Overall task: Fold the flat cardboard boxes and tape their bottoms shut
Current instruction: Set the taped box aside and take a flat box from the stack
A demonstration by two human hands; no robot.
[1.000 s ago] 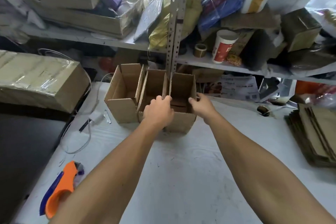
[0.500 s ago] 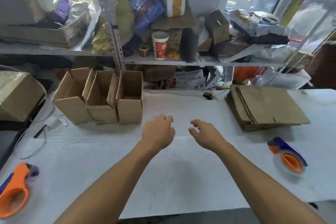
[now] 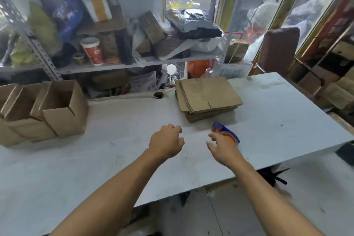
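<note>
Both hands empty, hovering over the middle of the tabletop (image 3: 277,120). Flat cardboard stack (image 3: 207,96) sits toward the far edge, just beyond and slightly right of the hands; its long axis runs roughly left-right along that edge. Right hand (image 3: 223,148) is the nearer one to the stack, so my read is it leads the next pickup, left hand (image 3: 165,143) following.

Right hand: fingers loosely spread, slightly bent, holding nothing. It's in front of the tape dispenser (image 3: 226,133), which lies between it and the stack; can't tell if fingertips touch the dispenser or just overlap it in view.

Left hand: fingers loosely curled, gripping nothing, apart from everything on the tabletop.

Folded boxes (image 3: 57,113) stand open-top in a row at the far left edge, well apart from both hands.

Likely step: grab the next flat from the top of the stack. Risk: lifting two sheets at once, or bumping the dispenser on the reach.
</note>
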